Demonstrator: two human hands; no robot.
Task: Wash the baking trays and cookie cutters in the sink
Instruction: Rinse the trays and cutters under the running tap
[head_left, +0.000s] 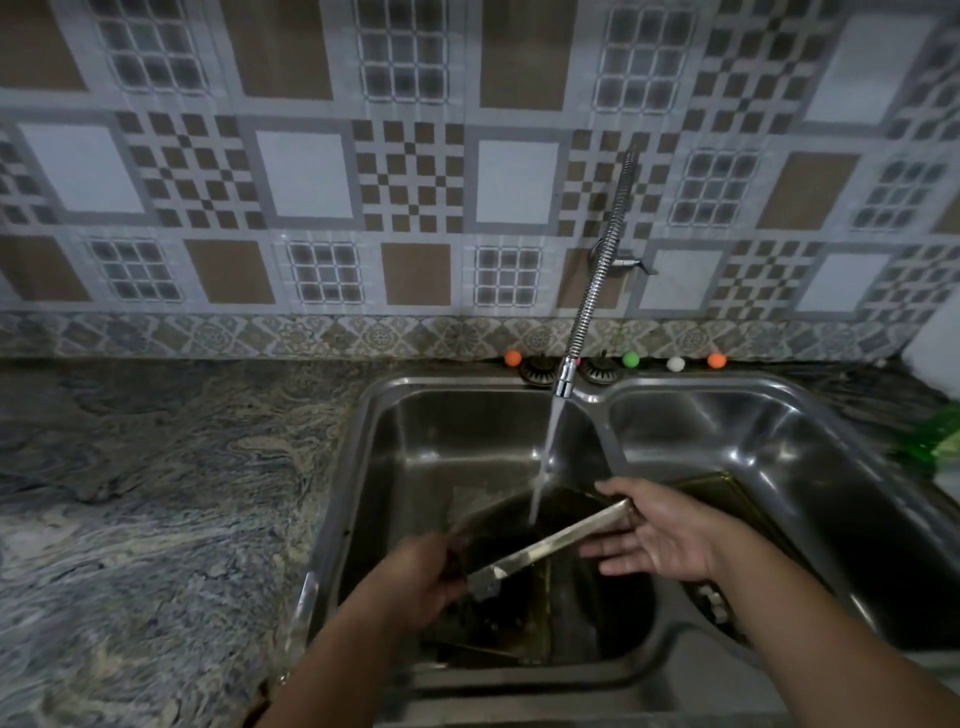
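Observation:
A dark baking tray (550, 548) is held tilted over the left basin of the steel double sink (363, 467), its pale rim facing me. My left hand (421, 577) grips the tray's near left corner. My right hand (660, 535) supports the far right end, thumb over the rim and fingers spread beneath. Water from the flexible tap (597, 291) falls onto the tray's inner face. More dark trays (498, 629) lie under it in the basin. Another tray (727, 499) leans in the right basin. No cookie cutters can be made out.
A marbled stone counter (156, 493) stretches to the left of the sink. Small coloured balls (630, 358) sit on the back ledge behind the basins. A green object (935, 436) lies at the right edge. Patterned wall tiles rise behind.

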